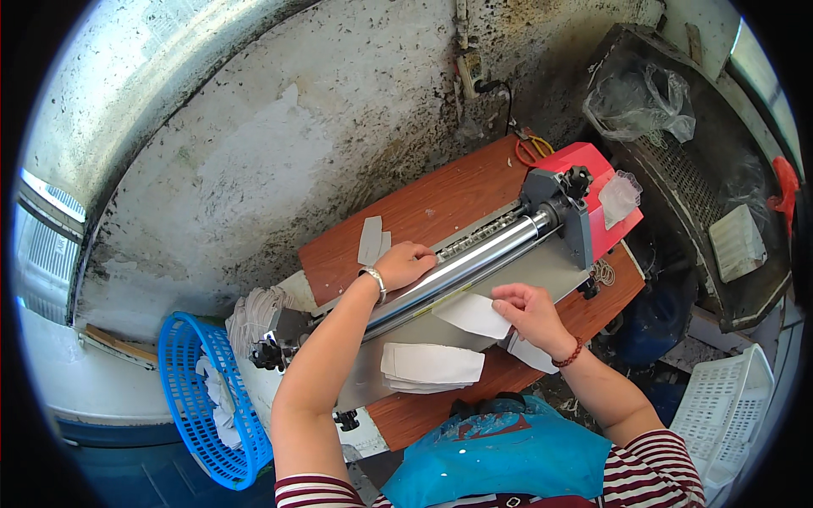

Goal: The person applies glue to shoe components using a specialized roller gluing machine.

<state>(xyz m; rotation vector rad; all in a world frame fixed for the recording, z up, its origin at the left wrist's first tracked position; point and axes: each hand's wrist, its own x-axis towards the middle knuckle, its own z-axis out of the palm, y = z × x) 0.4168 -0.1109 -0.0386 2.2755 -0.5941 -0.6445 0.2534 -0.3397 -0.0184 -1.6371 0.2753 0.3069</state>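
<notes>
My right hand (533, 315) pinches the corner of a white flat cut piece (476, 315), whose far edge lies along the front of a shiny metal roller (474, 258). The roller belongs to a bench machine with a red end housing (584, 190). My left hand (401, 267) rests behind the roller, fingers extended and lying along its far side; the thumb is hidden. On the machine's metal plate lies a stack of similar white pieces (432, 366). More white pieces (532, 354) sit under my right wrist. Two narrower pieces (373, 242) lie behind the roller.
The machine stands on a brown wooden board (394, 212) against a stained wall. A blue plastic basket (182, 389) with white pieces is at left, beside a bundle of pale cord (257, 317). At right are a white basket (720, 406) and a dark trough (677, 182). Orange-handled pliers (532, 151) lie behind the housing.
</notes>
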